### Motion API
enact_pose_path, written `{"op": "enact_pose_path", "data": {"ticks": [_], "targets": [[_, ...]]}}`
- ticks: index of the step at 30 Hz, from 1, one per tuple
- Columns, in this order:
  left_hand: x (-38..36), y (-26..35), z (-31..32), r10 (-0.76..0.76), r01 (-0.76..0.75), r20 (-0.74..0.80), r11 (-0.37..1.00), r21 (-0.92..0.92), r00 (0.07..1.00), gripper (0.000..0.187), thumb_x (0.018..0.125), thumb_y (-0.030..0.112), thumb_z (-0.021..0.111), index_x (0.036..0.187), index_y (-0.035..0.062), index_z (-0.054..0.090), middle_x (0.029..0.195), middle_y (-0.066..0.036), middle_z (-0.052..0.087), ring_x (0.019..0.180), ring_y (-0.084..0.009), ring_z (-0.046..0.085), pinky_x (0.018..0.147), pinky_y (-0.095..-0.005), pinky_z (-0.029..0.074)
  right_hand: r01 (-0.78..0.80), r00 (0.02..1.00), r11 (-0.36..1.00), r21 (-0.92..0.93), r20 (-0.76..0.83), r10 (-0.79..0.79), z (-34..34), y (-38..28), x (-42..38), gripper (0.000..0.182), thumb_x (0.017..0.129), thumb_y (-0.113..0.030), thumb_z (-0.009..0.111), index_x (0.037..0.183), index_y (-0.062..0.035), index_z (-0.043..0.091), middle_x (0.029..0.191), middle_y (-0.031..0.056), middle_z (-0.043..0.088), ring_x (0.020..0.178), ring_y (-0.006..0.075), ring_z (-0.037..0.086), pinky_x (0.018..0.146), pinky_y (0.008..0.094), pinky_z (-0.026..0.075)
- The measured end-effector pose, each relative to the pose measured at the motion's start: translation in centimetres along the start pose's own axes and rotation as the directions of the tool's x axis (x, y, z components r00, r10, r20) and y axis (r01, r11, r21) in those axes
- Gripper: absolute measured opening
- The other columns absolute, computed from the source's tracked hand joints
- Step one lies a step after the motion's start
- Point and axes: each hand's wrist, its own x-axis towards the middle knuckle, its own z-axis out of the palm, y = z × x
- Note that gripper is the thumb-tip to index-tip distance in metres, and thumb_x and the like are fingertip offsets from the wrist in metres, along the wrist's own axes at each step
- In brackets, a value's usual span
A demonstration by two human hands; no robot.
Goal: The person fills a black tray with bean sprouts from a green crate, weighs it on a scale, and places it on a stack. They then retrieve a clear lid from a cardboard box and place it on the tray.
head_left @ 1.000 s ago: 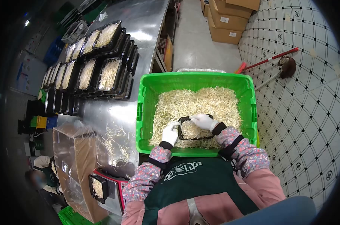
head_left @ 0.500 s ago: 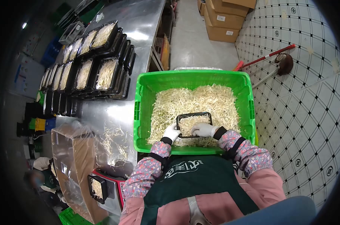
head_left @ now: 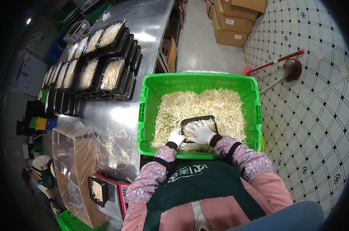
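In a large green crate lies a deep bed of pale bean sprouts. A small black plastic tray rests on them near the crate's front side, filled with sprouts. My left hand, in a white glove, grips the tray's left edge; its thumb is partly hidden. My right hand, also gloved, lies flat over the sprouts inside the tray with its fingers spread.
Stacked black trays of sprouts stand on the steel table at left. Nearer are loose sprouts, a filled tray on a red-edged scale, and a plastic-lined box. Another person is at lower left.
My right hand has shifted left over the tray, its fingers going from curled in the sprouts to spread flat on top. The left hand stays at the tray's edge.
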Motion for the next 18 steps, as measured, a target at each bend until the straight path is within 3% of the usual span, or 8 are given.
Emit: {"op": "enact_pose_path", "data": {"ticks": [6, 8, 10, 12, 14, 15, 17, 18], "targets": [[0.6, 0.0, 0.0, -0.034, 0.031, -0.051, 0.998, -0.053, 0.998, 0.046, 0.084, -0.007, 0.052, 0.129, -0.001, 0.048, 0.086, -0.016, 0.064, 0.052, -0.0262, 0.065, 0.043, -0.0349, 0.057, 0.017, 0.99, 0.987, 0.161, 0.136, -0.039, -1.1, 1.5, 0.8, 0.068, 0.092, -0.061, 0.046, 0.146, -0.0203, 0.039, 0.148, 0.0113, 0.041, 0.137, 0.0365, 0.034, 0.11, 0.0617, 0.022], [0.0, 0.5, 0.0, -0.041, 0.036, -0.062, 0.996, -0.08, 0.997, 0.045, 0.083, -0.007, 0.052, 0.128, -0.0013, 0.05, 0.084, -0.015, 0.064, 0.052, -0.0261, 0.065, 0.043, -0.0348, 0.057, 0.041, 0.99, 0.929, 0.367, 0.111, -0.087, -3.3, 2.6, 0.5, 0.06, 0.095, -0.047, 0.052, 0.145, -0.0152, 0.042, 0.144, 0.0133, 0.047, 0.134, 0.0315, 0.043, 0.111, 0.0454, 0.031], [-0.5, 1.1, 0.0, 0.036, -0.041, -0.043, 0.994, -0.101, 0.998, 0.042, 0.083, -0.009, 0.05, 0.125, -0.0018, 0.052, 0.085, -0.014, 0.065, 0.052, -0.0242, 0.064, 0.042, -0.0345, 0.056, 0.001, 1.0, 0.676, 0.737, 0.008, -0.01, -6.0, 4.1, -0.4, 0.053, 0.096, -0.035, 0.056, 0.14, -0.0089, 0.048, 0.137, 0.0156, 0.055, 0.127, 0.0271, 0.051, 0.108, 0.0368, 0.038], [-1.4, 2.0, -0.1, 0.086, -0.093, -0.071, 0.991, -0.1, 0.994, 0.044, 0.082, -0.01, 0.047, 0.125, -0.0018, 0.053, 0.086, -0.012, 0.066, 0.052, -0.0207, 0.064, 0.042, -0.0328, 0.056, 0.001, 0.979, 0.664, 0.747, -0.137, 0.153, -9.8, 5.1, -2.0, 0.045, 0.096, -0.027, 0.057, 0.135, -0.0035, 0.053, 0.132, 0.0156, 0.059, 0.122, 0.0238, 0.055, 0.104, 0.0338, 0.042], [-2.4, 3.3, -0.8, 0.223, -0.242, -0.116, 0.953, -0.184, 0.968, 0.048, 0.081, -0.011, 0.045, 0.128, -0.0013, 0.051, 0.088, -0.01, 0.067, 0.053, -0.018, 0.063, 0.043, -0.0303, 0.056, 0.052, 0.912, 0.594, 0.803, -0.281, 0.299, -11.6, 6.3, -3.2, 0.04, 0.097, -0.023, 0.057, 0.13, -0.0005, 0.057, 0.124, 0.0142, 0.064, 0.114, 0.0203, 0.06, 0.099, 0.0318, 0.046], [-3.4, 4.1, -1.4, 0.214, -0.242, -0.144, 0.947, -0.213, 0.966, 0.052, 0.081, -0.011, 0.046, 0.131, -0.0009, 0.05, 0.089, -0.01, 0.067, 0.055, -0.0177, 0.063, 0.044, -0.0286, 0.056, 0.082, 0.869, 0.567, 0.819, -0.337, 0.362, -12.4, 7.0, -3.7, 0.038, 0.097, -0.021, 0.057, 0.128, 0.0011, 0.058, 0.119, 0.0129, 0.066, 0.108, 0.0186, 0.063, 0.096, 0.0304, 0.048], [-4.3, 4.4, -3.2, 0.282, -0.333, -0.231, 0.915, -0.229, 0.931, 0.053, 0.08, -0.009, 0.05, 0.133, -0.0017, 0.048, 0.099, -0.012, 0.067, 0.061, -0.0196, 0.065, 0.046, -0.0295, 0.058, 0.146, 0.808, 0.413, 0.899, -0.35, 0.474, -15.8, 6.1, -4.5, 0.033, 0.095, -0.016, 0.059, 0.123, 0.0037, 0.061, 0.111, 0.0099, 0.069, 0.097, 0.0147, 0.064, 0.089, 0.0276, 0.05], [-4.8, 4.6, -3.9, 0.324, -0.413, -0.291, 0.85, -0.328, 0.9, 0.051, 0.08, -0.007, 0.05, 0.13, -0.0034, 0.049, 0.097, -0.01, 0.065, 0.057, -0.0183, 0.063, 0.046, -0.0309, 0.057, 0.189, 0.765, 0.358, 0.914, -0.366, 0.529, -16.3, 6.4, -4.5, 0.033, 0.096, -0.015, 0.058, 0.121, 0.0054, 0.061, 0.106, 0.01, 0.069, 0.091, 0.0139, 0.065, 0.085, 0.0274, 0.051]]}}
